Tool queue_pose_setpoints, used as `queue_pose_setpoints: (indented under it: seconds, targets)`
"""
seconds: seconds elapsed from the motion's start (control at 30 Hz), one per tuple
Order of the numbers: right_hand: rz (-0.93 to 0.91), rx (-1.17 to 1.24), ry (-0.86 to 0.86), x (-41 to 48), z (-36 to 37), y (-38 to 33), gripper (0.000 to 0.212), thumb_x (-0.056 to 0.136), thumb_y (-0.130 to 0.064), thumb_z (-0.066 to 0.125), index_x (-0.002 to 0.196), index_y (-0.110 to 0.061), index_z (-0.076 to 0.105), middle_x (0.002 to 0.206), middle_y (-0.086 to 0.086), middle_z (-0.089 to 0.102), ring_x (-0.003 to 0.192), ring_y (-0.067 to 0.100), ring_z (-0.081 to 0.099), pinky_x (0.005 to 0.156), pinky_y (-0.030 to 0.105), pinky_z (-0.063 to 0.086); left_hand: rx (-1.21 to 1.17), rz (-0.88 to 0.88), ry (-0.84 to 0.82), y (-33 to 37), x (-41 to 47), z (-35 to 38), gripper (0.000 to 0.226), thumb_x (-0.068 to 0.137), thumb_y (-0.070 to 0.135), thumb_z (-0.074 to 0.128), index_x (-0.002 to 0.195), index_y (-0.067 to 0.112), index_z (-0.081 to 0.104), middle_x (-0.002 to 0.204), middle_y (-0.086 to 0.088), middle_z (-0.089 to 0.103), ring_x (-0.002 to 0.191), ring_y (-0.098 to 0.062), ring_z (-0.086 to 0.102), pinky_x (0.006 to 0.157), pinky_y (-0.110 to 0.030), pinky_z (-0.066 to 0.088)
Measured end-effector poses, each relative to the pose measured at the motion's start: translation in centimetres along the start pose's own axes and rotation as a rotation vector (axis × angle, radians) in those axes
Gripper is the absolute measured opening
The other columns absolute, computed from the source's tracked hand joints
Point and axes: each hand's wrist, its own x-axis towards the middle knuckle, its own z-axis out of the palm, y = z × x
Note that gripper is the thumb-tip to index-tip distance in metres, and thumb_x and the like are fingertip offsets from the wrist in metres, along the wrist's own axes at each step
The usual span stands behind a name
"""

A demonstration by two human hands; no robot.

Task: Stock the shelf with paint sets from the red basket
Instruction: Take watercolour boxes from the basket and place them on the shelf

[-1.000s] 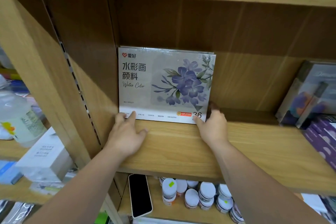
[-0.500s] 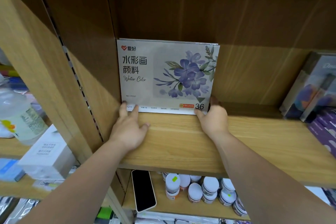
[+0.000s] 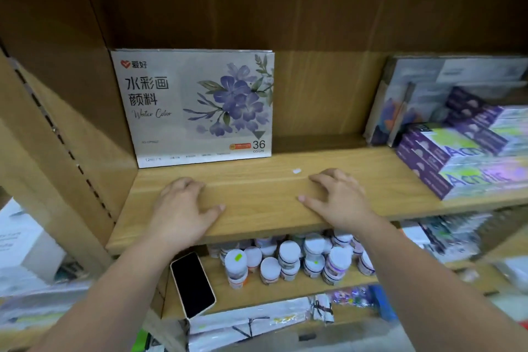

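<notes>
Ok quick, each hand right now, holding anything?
Left hand: open, on the shelf, holding nothing.
Right hand: open, on the shelf, holding nothing.

We note paint set [image 3: 197, 106] upright at back left of shelf [image 3: 257, 194], floral face toward us, marked 36 colours. Our left hand [image 3: 180, 214] and right hand [image 3: 337, 203] palm-down at shelf front edge, fingers loosely bent, holding nothing, apart from set. Purple boxes [image 3: 457, 157] stacked at right. Phone [image 3: 193, 284] and paint jars [image 3: 291, 260] on board below.
</notes>
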Motion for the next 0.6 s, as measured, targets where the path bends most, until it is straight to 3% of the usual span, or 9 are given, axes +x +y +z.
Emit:
queue_pose_setpoints:
  seconds: [0.13, 0.27, 0.37, 0.43, 0.5, 0.6]
  targets:
    - [-0.048, 0.093, 0.049, -6.1, -1.8, 5.9, 0.058, 0.088, -0.058, 0.07, 0.136, -0.025, 0.065, 0.137, -0.001, 0.057, 0.128, 0.026, 0.049, 0.109, 0.036, 0.038, -0.059, 0.098, 0.041, 4.6, -3.3, 1.5, 0.062, 0.085, 0.05, 0.076, 0.135, 0.016, 0.064, 0.14, -0.007, 0.057, 0.131, -0.033, 0.051, 0.11, -0.039, 0.038]
    - [0.058, 0.228, 0.219, -14.7, -2.2, 14.5, 0.061, 0.082, -0.063, 0.064, 0.122, -0.018, 0.073, 0.116, 0.004, 0.066, 0.113, 0.027, 0.06, 0.098, 0.039, 0.048, -0.216, 0.263, 0.123, 11.3, -8.1, 5.3, 0.043, 0.085, 0.047, 0.072, 0.117, 0.017, 0.073, 0.121, -0.002, 0.065, 0.118, -0.03, 0.058, 0.104, -0.044, 0.045]
    - [0.214, 0.276, 0.199, -22.8, -2.0, 22.3, 0.063, 0.08, -0.065, 0.063, 0.12, -0.017, 0.074, 0.113, 0.005, 0.066, 0.113, 0.025, 0.061, 0.095, 0.037, 0.049, -0.28, 0.412, 0.13, 17.9, -12.7, 10.4, 0.041, 0.081, 0.044, 0.068, 0.109, 0.015, 0.074, 0.113, 0.0, 0.067, 0.111, -0.021, 0.055, 0.096, -0.034, 0.041]
    - [0.33, 0.295, 0.15, -28.1, -1.3, 28.0, 0.067, 0.076, -0.067, 0.061, 0.115, -0.015, 0.076, 0.107, 0.007, 0.069, 0.105, 0.029, 0.066, 0.091, 0.037, 0.05, -0.276, 0.45, 0.055, 22.7, -16.0, 14.4, 0.038, 0.086, 0.04, 0.072, 0.116, 0.016, 0.072, 0.118, 0.0, 0.067, 0.114, -0.021, 0.053, 0.095, -0.032, 0.037]
    - [0.455, 0.327, 0.054, -33.1, -0.8, 33.1, 0.062, 0.079, -0.063, 0.068, 0.118, -0.015, 0.075, 0.114, 0.009, 0.07, 0.11, 0.029, 0.066, 0.095, 0.037, 0.05, -0.246, 0.432, -0.09, 26.9, -19.3, 18.6, 0.041, 0.089, 0.035, 0.077, 0.125, 0.017, 0.068, 0.126, -0.003, 0.065, 0.122, -0.027, 0.052, 0.096, -0.035, 0.037]
    - [0.637, 0.332, -0.051, -39.5, -0.2, 39.1, 0.053, 0.087, -0.046, 0.078, 0.13, -0.017, 0.068, 0.132, 0.01, 0.063, 0.121, 0.026, 0.062, 0.104, 0.034, 0.046, -0.168, 0.433, -0.338, 31.6, -23.1, 25.5, 0.066, 0.078, 0.058, 0.07, 0.128, 0.015, 0.066, 0.125, -0.009, 0.067, 0.12, -0.033, 0.057, 0.097, -0.036, 0.041]
